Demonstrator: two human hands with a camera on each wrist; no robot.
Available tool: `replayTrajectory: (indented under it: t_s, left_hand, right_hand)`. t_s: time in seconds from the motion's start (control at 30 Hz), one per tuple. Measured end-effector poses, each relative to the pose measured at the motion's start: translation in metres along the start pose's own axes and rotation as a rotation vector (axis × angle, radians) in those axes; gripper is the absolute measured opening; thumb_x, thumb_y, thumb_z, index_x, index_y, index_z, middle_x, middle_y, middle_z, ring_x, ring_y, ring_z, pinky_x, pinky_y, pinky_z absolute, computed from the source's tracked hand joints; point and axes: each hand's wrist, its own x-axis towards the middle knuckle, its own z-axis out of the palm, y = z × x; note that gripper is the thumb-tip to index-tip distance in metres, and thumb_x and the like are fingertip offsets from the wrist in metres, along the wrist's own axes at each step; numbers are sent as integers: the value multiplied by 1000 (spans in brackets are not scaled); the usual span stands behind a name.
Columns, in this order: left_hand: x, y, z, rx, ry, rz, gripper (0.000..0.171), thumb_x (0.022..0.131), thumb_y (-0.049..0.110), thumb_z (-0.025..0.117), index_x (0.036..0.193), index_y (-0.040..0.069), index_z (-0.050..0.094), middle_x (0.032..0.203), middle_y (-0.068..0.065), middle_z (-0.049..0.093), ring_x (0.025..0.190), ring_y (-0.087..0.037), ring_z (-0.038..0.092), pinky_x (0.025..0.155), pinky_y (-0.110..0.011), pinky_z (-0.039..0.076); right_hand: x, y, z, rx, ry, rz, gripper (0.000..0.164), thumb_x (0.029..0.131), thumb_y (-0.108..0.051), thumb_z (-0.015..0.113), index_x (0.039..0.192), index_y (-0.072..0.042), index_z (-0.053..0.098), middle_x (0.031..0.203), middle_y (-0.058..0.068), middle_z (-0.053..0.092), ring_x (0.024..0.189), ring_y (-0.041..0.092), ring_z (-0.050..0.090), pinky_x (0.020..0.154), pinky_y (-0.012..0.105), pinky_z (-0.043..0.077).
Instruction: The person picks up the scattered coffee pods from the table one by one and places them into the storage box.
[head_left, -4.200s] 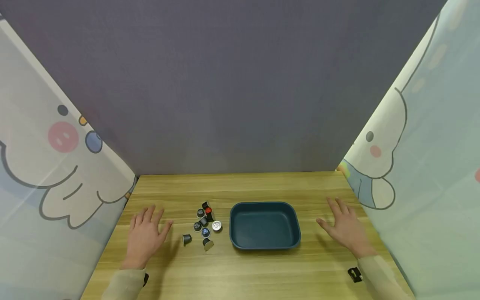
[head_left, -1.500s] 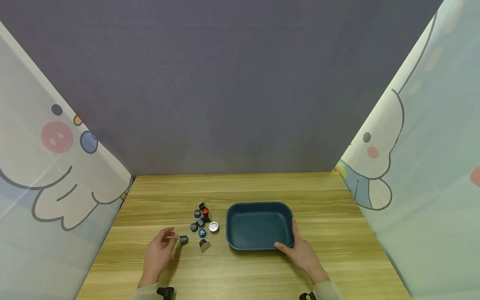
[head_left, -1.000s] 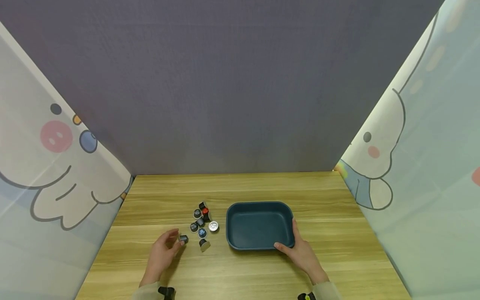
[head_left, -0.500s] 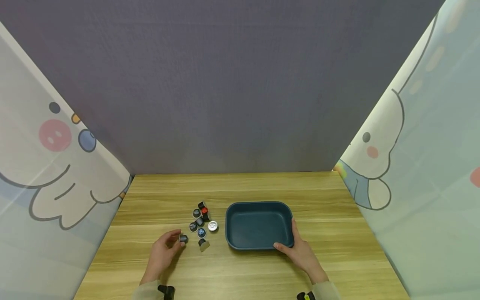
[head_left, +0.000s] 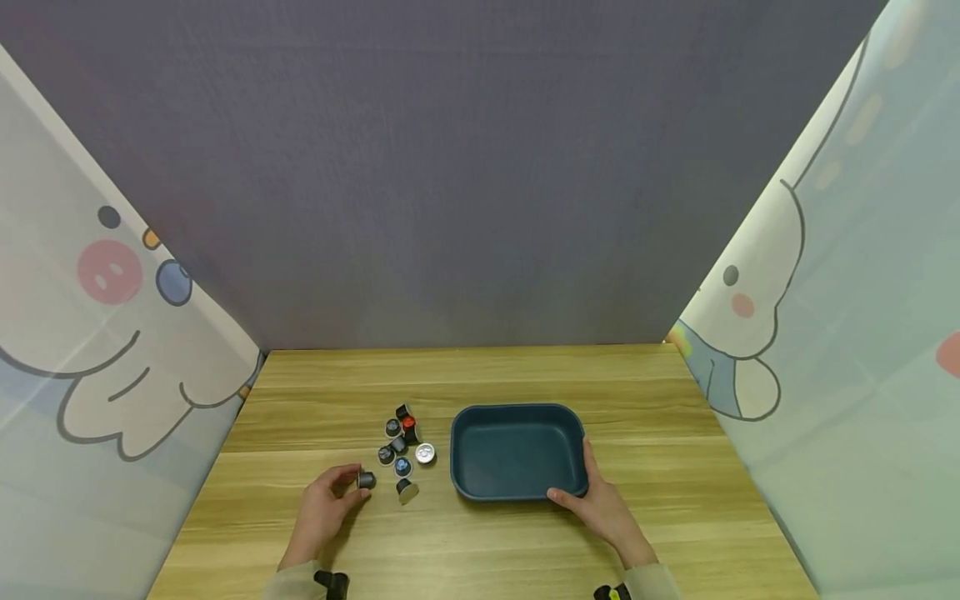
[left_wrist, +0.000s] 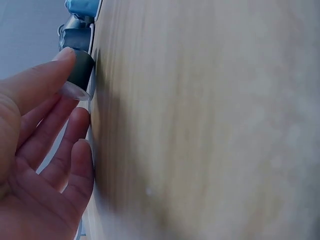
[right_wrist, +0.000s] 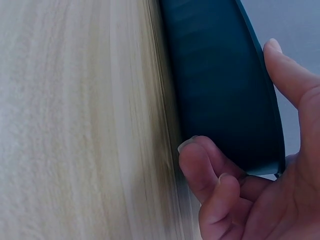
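My left hand (head_left: 321, 510) pinches a dark coffee capsule (head_left: 366, 480) lying on its side at the left of the group. In the left wrist view the thumb lies along the dark body (left_wrist: 81, 69) of this capsule, and the fingers reach behind its pale rim. My right hand (head_left: 606, 512) grips the near right corner of a dark blue rectangular tray (head_left: 517, 454). Its thumb is at the front rim, with a finger along the right side. In the right wrist view curled fingers (right_wrist: 200, 167) press against the wall of the tray (right_wrist: 225, 90).
Several more capsules lie between the left hand and the tray, among them a red-topped one (head_left: 409, 425), a silver one (head_left: 425, 453), a blue one (head_left: 402, 467) and a tipped one with a tan lid (head_left: 407, 492). A grey panel (head_left: 465, 183) rises behind the wooden table (head_left: 480, 550).
Both hands, spread open at the sides at first, have come inward. The right hand took hold of the tray's corner; the left closed thumb and fingers on the capsule. Lately hardly anything moved.
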Motion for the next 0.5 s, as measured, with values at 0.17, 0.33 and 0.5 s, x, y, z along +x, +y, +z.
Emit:
replayTrajectory:
  t_s: [0.17,0.33,0.5]
  left_hand:
    - [0,-2,-1,-10,3,13,41,79,5,84,117,0,70,111,-14,70,103,-30,66,84,-34,54]
    - [0,-1,-2,-22,9,5,41,79,7,84,117,0,70,110,-14,70,103,-30,67,82,-32,54]
    - [-1,0,-2,-26,28,15,42,79,10,85,117,1,70,108,-12,71,102,-30,67,79,-30,55]
  right_hand:
    - [0,0,1,18,-3,3,115,84,-50,77,161,-10,1,135,44,44,101,49,64,85,59,51]
    - [-1,-2,0,45,-10,14,115,84,-48,77,161,-11,0,138,44,42,100,48,64,84,59,51]
    - [-1,-3,0,53,-11,21,115,84,-47,78,161,-11,1,137,45,42,101,49,64,84,59,51]
